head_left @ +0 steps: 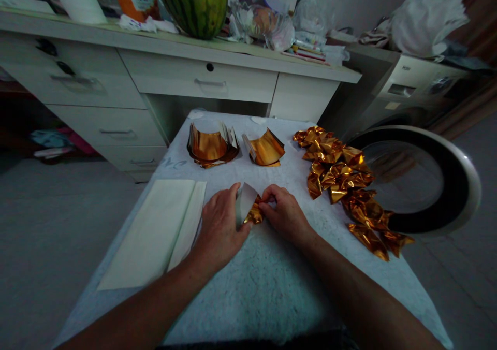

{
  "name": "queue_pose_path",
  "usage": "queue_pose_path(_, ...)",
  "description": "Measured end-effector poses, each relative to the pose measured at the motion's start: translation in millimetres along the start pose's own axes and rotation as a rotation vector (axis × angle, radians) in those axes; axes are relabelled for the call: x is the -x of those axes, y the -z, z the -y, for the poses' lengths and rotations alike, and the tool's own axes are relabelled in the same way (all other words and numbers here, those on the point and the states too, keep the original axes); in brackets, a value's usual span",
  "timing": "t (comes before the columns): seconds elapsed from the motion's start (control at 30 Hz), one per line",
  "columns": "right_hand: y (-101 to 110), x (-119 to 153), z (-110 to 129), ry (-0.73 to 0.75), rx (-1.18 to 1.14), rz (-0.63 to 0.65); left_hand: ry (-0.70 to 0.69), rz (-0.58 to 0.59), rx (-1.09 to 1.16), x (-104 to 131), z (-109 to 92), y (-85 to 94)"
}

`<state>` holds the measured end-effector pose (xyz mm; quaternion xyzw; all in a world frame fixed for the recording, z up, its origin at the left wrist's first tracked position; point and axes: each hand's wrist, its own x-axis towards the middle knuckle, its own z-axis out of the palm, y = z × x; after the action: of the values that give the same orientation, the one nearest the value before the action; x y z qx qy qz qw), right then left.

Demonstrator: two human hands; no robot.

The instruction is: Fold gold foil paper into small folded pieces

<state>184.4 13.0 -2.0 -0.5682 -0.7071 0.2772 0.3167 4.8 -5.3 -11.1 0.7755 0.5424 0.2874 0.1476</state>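
Observation:
Between my two hands is a piece of gold foil paper [254, 213], its pale back side standing up on the left. My left hand [223, 225] holds the paper's left edge, thumb low and fingers behind. On the right edge, my right hand [285, 213] pinches the foil between thumb and bent forefinger. Beyond them lie two curved stacks of gold sheets, a thicker one [209, 145] and a thinner one [267, 149]. A heap of folded gold foil pieces [337, 176] runs down the right side of the table.
Pale folded sheets [149, 231] lie left of my left hand on the cloth-covered table [256, 298]. Behind stands a white drawer counter [240, 57] with a cut watermelon [198, 8] and plastic bags. An open washing machine door [462, 179] borders the table's right edge.

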Motion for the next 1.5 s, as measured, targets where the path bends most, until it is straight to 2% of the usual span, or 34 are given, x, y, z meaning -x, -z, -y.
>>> queue_pose_path(0.17, -1.5, 1.0, -2.7, -0.015, -0.457, 0.017, 0.122, 0.029, 0.118, -1.7, -2.4, 5.4)
queue_pose_path(0.27, 1.1, 0.3, -0.7, -0.041, -0.646, 0.038, 0.240, 0.040, 0.332, -4.0, -3.7, 10.4)
queue_pose_path(0.33, 3.3, 0.3, 1.9, -0.082, -0.768, 0.039, 0.285, -0.004, 0.495, -5.8, -3.3, 12.3)
queue_pose_path(0.47, 7.4, 3.4, 6.7, -0.189, -0.905, 0.076, 0.315, -0.114, 0.771, -8.7, -1.0, 12.5)
queue_pose_path(0.67, 14.2, 8.9, 6.1, -0.264, -1.002, 0.207, 0.326, -0.107, 1.011, -10.4, 0.0, 14.0)
queue_pose_path(0.9, 17.5, 6.5, 5.1, -0.303, -0.983, 0.253, 0.366, -0.129, 1.016, -8.9, -0.7, 20.4)
queue_pose_path(1.1, 12.0, 6.1, 3.8, -0.312, -1.005, 0.245, 0.369, -0.220, 1.068, -9.0, -7.6, 23.0)
queue_pose_path(1.23, 6.8, 4.7, 5.9, -0.335, -1.079, 0.256, 0.309, -0.264, 1.022, -7.1, -6.5, 19.9)
queue_pose_path(1.37, 2.6, 4.5, 7.1, -0.353, -1.142, 0.275, 0.232, -0.174, 0.849, -5.2, -3.9, 16.8)
queue_pose_path(1.5, 0.7, 6.4, 7.7, -0.347, -1.131, 0.291, 0.242, -0.084, 0.789, -4.2, -6.0, 17.1)
